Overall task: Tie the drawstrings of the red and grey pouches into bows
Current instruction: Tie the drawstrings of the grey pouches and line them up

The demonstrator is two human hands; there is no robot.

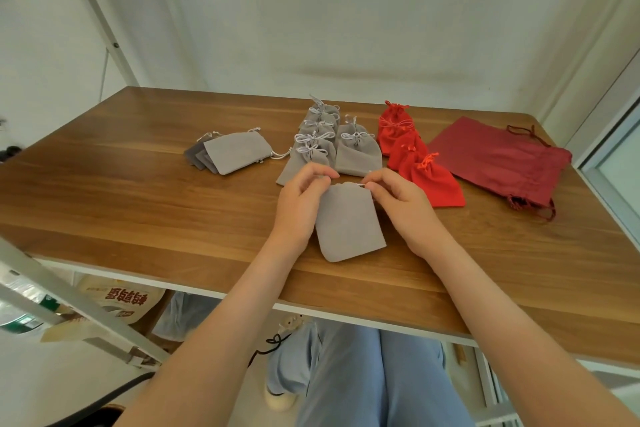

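A flat grey pouch point(348, 222) lies on the wooden table point(138, 191) in front of me. My left hand point(301, 199) pinches its drawstring at the top left corner. My right hand point(398, 199) pinches the white drawstring at the top right corner. Behind it, several grey pouches with tied bows point(320, 139) lie in overlapping rows. To their right lie several red pouches with tied bows point(415, 156). A small stack of flat grey pouches with loose strings point(232, 151) rests at the left.
A large dark red drawstring bag point(502, 159) lies at the right of the table, near its edge. A slanted metal frame point(69, 291) runs below the table's left front edge. A white wall stands behind the table.
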